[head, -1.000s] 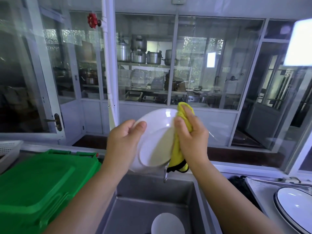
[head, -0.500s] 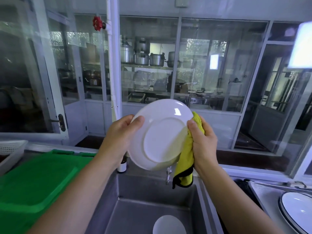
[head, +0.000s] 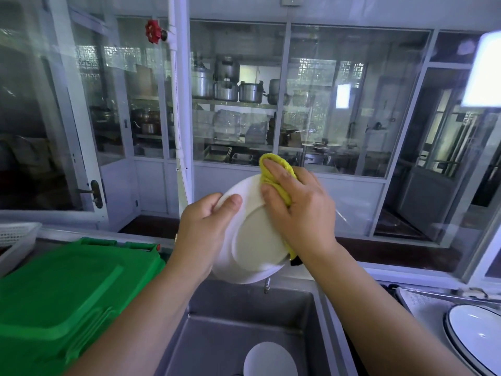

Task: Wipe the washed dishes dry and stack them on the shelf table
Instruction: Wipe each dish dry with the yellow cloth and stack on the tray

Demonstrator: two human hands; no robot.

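White plate [head: 252, 240] held on edge above steel sink [head: 217, 321], underside toward camera. Left hand [head: 203, 232] clamped on left rim, thumb across back, fingers hidden behind. Right hand [head: 301, 210] curled round yellow cloth [head: 273, 169], pressing it on upper right rim. Risks: wet glaze slipping from one-sided grip under rubbing pressure; fall onto second plate [head: 268, 359] lying in sink directly below, likely chipping both.
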